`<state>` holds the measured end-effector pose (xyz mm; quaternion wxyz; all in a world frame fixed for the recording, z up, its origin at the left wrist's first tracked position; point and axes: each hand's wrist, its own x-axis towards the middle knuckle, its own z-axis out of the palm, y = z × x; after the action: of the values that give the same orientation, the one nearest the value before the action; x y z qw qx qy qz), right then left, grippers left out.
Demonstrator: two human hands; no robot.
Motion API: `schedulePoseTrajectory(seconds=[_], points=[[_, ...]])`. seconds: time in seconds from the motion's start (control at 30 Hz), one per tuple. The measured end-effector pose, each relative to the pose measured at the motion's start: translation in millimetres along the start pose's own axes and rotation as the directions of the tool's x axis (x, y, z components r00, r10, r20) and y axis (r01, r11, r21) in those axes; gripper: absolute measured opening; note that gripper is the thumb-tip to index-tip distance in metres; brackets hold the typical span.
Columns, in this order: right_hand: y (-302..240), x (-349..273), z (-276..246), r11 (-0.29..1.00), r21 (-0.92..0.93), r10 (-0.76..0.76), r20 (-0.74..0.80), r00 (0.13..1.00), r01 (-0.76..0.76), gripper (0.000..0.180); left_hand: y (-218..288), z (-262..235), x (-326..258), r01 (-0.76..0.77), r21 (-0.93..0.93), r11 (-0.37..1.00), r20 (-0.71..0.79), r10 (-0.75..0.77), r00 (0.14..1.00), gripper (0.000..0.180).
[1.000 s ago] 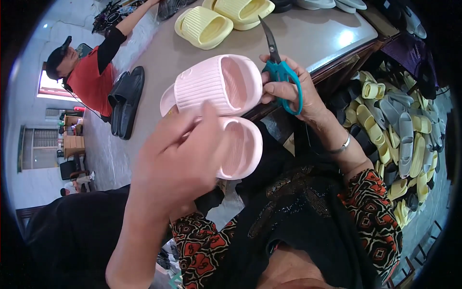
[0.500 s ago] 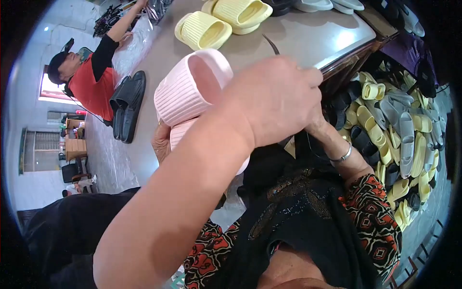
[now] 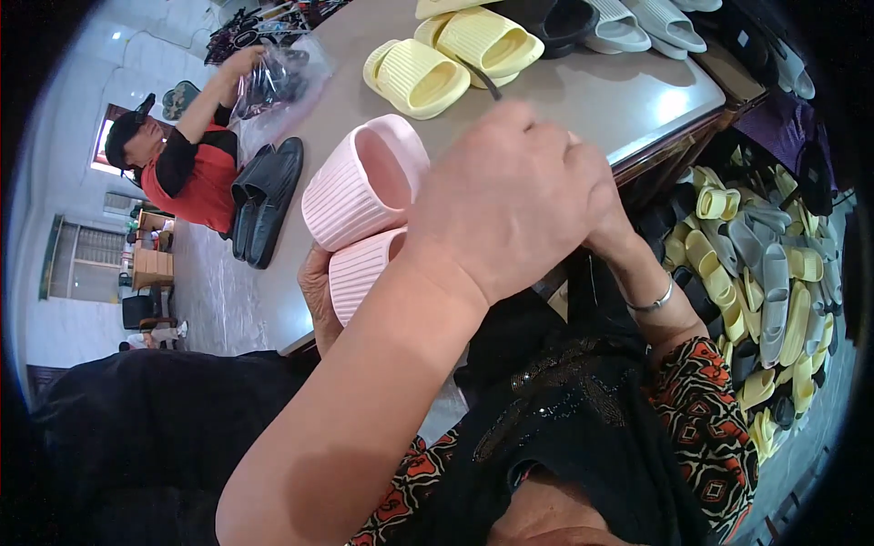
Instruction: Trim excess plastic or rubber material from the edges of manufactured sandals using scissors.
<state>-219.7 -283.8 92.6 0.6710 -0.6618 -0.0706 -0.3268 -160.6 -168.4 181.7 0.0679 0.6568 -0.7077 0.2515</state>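
At the table's near side, a pair of pink ribbed slide slippers (image 3: 350,187) is held one above the other. My left hand (image 3: 316,284) is closed around their left side, its fingertips hidden behind them. Another person's bare forearm (image 3: 382,364) crosses in front, and that person's bent hand (image 3: 514,196) covers the middle of the view. Behind it, my right hand (image 3: 603,217), below which I wear a silver bracelet (image 3: 657,298), is mostly hidden, fingers included. A thin dark curved strip (image 3: 482,82) sticks out above the other person's hand.
Yellow slides (image 3: 419,80), black slides (image 3: 560,25) and grey slides (image 3: 619,25) stand along the table's (image 3: 583,100) far side. Black slides (image 3: 266,202) lie to the left. A co-worker in red (image 3: 196,177) handles a plastic bag (image 3: 278,82). Many slippers (image 3: 774,282) are heaped on the floor at right.
The view has shifted slightly, and more of the lower pink slipper shows. The co-worker's arm has lowered with the bag. The other person's hand still covers my right hand.
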Motion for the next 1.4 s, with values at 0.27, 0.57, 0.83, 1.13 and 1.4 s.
schedulePoseTrajectory(seconds=[0.27,0.57,0.83,1.13,1.4], points=[[-1.3,-0.9,0.4,0.966,-0.034,0.260,0.126,0.957,-0.257,0.049,-7.8,-22.8,5.7,0.018,0.258,0.966,0.135,-0.054,0.989,0.003],[-29.4,5.4,20.1,0.670,0.688,0.059,0.324,0.944,-0.278,0.069,-10.0,-47.4,11.8,0.304,0.357,0.883,0.123,-0.367,0.922,0.006],[-8.0,7.1,28.2,0.723,0.568,0.196,0.378,0.905,-0.394,0.062,-9.3,-70.7,9.8,0.411,0.520,0.749,0.372,-0.632,0.680,0.007],[14.7,-3.3,5.5,0.800,0.249,0.476,0.289,0.830,-0.546,0.050,-12.1,-62.1,15.4,0.018,0.454,0.891,0.471,-0.258,0.843,0.009],[32.4,-5.3,28.5,0.513,0.756,0.099,0.419,0.903,-0.407,0.046,2.8,-42.3,19.2,0.104,0.403,0.909,0.587,-0.344,0.732,0.016]])
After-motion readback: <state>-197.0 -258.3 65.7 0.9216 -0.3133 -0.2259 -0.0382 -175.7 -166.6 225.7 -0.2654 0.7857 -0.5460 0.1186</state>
